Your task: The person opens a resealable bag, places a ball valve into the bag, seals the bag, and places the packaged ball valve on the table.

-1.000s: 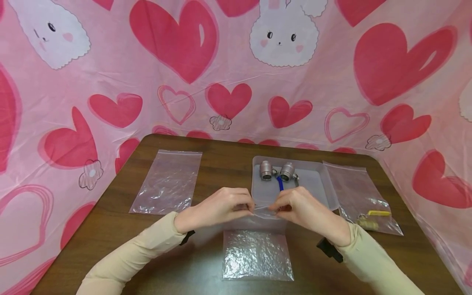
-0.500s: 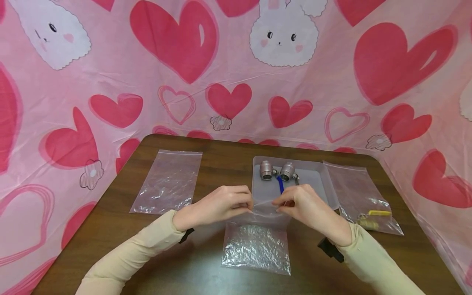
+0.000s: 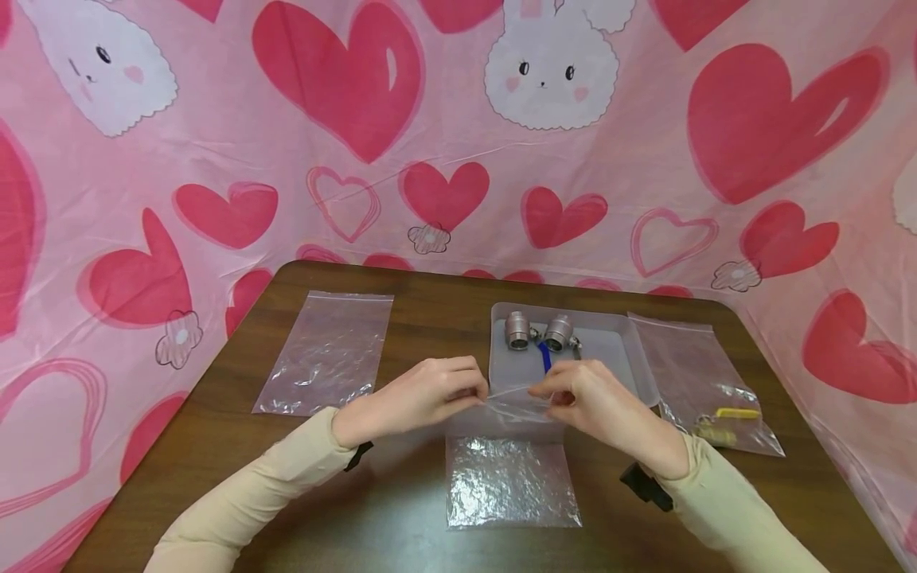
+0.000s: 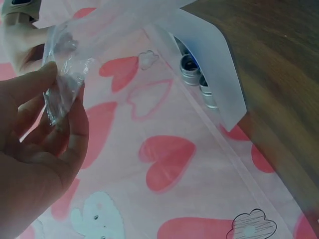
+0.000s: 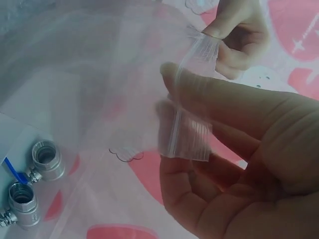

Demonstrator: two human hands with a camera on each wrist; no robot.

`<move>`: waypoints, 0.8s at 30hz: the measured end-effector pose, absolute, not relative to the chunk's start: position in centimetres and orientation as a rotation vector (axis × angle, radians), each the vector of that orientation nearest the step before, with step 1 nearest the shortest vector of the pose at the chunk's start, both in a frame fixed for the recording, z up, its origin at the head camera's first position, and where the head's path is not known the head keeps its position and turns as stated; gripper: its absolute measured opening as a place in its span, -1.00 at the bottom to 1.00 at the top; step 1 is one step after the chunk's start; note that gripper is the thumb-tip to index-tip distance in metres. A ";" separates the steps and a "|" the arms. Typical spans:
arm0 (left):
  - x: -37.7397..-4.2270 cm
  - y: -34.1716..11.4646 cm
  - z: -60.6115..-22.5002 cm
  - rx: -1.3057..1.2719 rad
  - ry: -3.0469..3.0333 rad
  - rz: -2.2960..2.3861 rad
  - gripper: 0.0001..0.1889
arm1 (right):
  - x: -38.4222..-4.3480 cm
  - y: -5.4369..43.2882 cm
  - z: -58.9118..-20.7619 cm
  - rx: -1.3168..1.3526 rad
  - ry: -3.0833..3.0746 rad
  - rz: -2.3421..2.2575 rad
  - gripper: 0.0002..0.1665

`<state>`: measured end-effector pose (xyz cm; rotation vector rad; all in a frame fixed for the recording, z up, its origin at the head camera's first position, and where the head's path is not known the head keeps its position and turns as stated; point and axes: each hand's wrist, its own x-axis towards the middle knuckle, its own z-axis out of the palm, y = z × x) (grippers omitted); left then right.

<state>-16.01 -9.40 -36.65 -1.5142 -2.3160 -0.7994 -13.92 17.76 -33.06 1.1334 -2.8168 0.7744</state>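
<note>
A clear zip-lock bag (image 3: 512, 481) hangs between my two hands, its lower part over the table in front of me. My left hand (image 3: 430, 394) pinches one top corner between thumb and fingers. At the other end of the mouth, my right hand (image 3: 591, 398) pinches the edge, with the zip strip (image 5: 175, 129) running beneath the thumb. In the left wrist view the film (image 4: 67, 84) is bunched at the left fingertips. No contents show inside this bag. Behind the hands, a translucent tray (image 3: 609, 350) holds two metal ball valves (image 3: 558, 333), one with a blue lever (image 3: 546, 358).
Left of the tray, another clear zip-lock bag (image 3: 325, 350) lies flat on the brown table (image 3: 430, 318). To the tray's right lies a zip-lock bag (image 3: 680, 358) with a brass valve (image 3: 716, 435) with a yellow lever in it. A pink heart-print cloth (image 3: 444, 95) hangs behind the table.
The held bag's lower part has swung slightly right and its bottom edge has risen. My left hand has shifted a little left, and a wider stretch of bag mouth shows between the hands.
</note>
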 end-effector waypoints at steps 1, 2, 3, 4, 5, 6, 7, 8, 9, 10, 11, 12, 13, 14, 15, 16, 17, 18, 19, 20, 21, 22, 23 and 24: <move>-16.0 -9.4 -36.6 -1.521 -2.310 -0.782 -0.96 | -13.9 17.8 -33.1 1.132 -2.818 0.774 -0.70; -16.0 -9.4 -36.7 -1.525 -2.303 -0.769 -0.96 | -13.9 17.9 -33.0 1.139 -2.810 0.774 -0.69; -16.0 -9.4 -36.6 -1.525 -2.305 -0.764 -0.95 | -13.9 18.0 -33.0 1.147 -2.799 0.770 -0.69; -15.9 -9.4 -36.6 -1.520 -2.312 -0.766 -0.94 | -14.0 18.1 -33.0 1.156 -2.784 0.760 -0.70; -15.9 -9.5 -36.6 -1.516 -2.317 -0.771 -0.94 | -14.0 18.2 -33.0 1.172 -2.763 0.752 -0.72; -16.0 -9.6 -36.6 -1.508 -2.324 -0.778 -0.95 | -14.0 18.2 -33.0 1.181 -2.747 0.747 -0.73; -16.0 -9.6 -36.6 -1.499 -2.332 -0.786 -0.95 | -14.1 18.3 -32.9 1.192 -2.734 0.740 -0.75; -16.0 -9.7 -36.6 -1.488 -2.338 -0.793 -0.95 | -14.1 18.4 -32.9 1.199 -2.727 0.729 -0.77; -16.0 -9.8 -36.6 -1.478 -2.344 -0.803 -0.95 | -14.1 18.4 -32.9 1.203 -2.726 0.721 -0.78; -16.1 -9.8 -36.6 -1.470 -2.349 -0.807 -0.95 | -14.1 18.5 -32.9 1.205 -2.727 0.718 -0.79; -16.1 -9.9 -36.6 -1.466 -2.349 -0.809 -0.95 | -14.1 18.5 -32.9 1.206 -2.730 0.714 -0.80; -16.1 -9.9 -36.5 -1.463 -2.352 -0.810 -0.94 | -14.1 18.6 -32.8 1.199 -2.740 0.710 -0.81; -16.1 -10.0 -36.5 -1.463 -2.352 -0.809 -0.93 | -14.1 18.6 -32.8 1.192 -2.748 0.703 -0.81; -16.2 -10.0 -36.5 -1.467 -2.352 -0.806 -0.93 | -14.1 18.6 -32.8 1.181 -2.754 0.693 -0.82; -16.2 -10.0 -36.6 -1.472 -2.354 -0.804 -0.93 | -14.1 18.6 -32.8 1.169 -2.765 0.688 -0.83; -16.2 -10.0 -36.6 -1.478 -2.354 -0.798 -0.93 | -14.0 18.7 -32.8 1.155 -2.774 0.679 -0.83; -16.2 -10.1 -36.6 -1.484 -2.352 -0.791 -0.93 | -14.0 18.7 -32.8 1.139 -2.784 0.674 -0.82; -16.2 -10.1 -36.7 -1.487 -2.350 -0.783 -0.93 | -14.0 18.7 -32.8 1.119 -2.797 0.674 -0.81; -16.2 -10.1 -36.7 -1.490 -2.346 -0.774 -0.93 | -14.0 18.7 -32.8 1.104 -2.806 0.670 -0.79; -16.2 -10.1 -36.7 -1.490 -2.343 -0.766 -0.93 | -13.9 18.8 -32.7 1.087 -2.817 0.673 -0.77; -16.2 -10.1 -36.7 -1.487 -2.341 -0.757 -0.94 | -13.9 18.8 -32.7 1.078 -2.824 0.677 -0.75; -16.2 -10.2 -36.8 -1.484 -2.337 -0.752 -0.94 | -13.9 18.8 -32.7 1.071 -2.830 0.681 -0.74; -16.2 -10.2 -36.8 -1.481 -2.334 -0.752 -0.94 | -13.9 18.8 -32.7 1.068 -2.835 0.686 -0.72; -16.2 -10.2 -36.8 -1.477 -2.332 -0.754 -0.94 | -13.9 18.8 -32.7 1.066 -2.836 0.687 -0.72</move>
